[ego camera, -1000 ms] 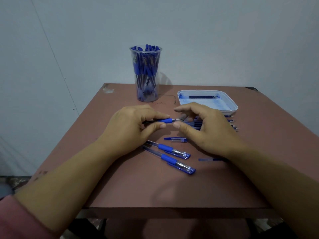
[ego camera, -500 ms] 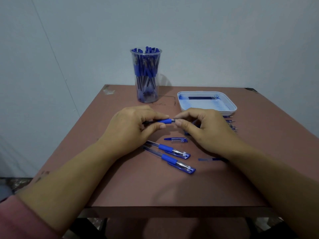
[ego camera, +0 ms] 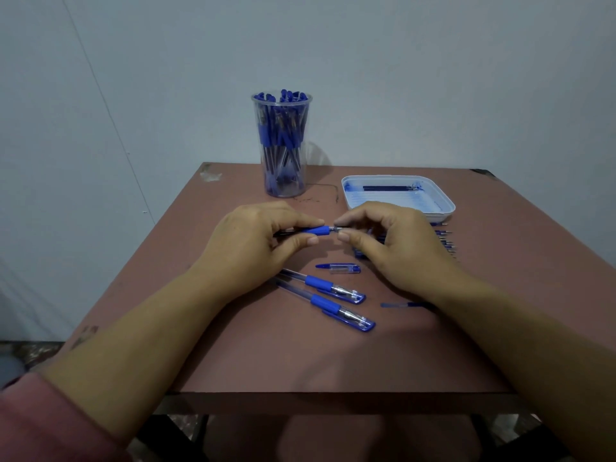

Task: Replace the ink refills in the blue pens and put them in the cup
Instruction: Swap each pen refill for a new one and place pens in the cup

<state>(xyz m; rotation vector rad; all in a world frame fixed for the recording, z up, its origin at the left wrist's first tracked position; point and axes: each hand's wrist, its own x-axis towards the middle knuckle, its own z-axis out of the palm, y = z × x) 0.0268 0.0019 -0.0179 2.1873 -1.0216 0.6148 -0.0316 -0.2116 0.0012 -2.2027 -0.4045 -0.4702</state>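
My left hand (ego camera: 253,241) grips a blue pen (ego camera: 316,230) by its rubber grip, held level above the table. My right hand (ego camera: 393,245) pinches the pen's metal tip between thumb and forefinger. A loose pen cap (ego camera: 338,268) lies just below the hands. Two capped blue pens (ego camera: 330,289) (ego camera: 336,310) lie side by side nearer to me. A clear cup (ego camera: 283,145) packed with blue pens stands at the back of the table. Several refills (ego camera: 445,240) lie behind my right hand, partly hidden.
A white tray (ego camera: 443,201) with dark refills inside sits at the back right. One thin refill (ego camera: 400,305) lies by my right wrist. The brown table (ego camera: 300,361) ends in a front edge close to me; a wall stands behind.
My right hand's thumb and forefinger closed in on the pen's tip. The left hand kept holding the pen in about the same place.
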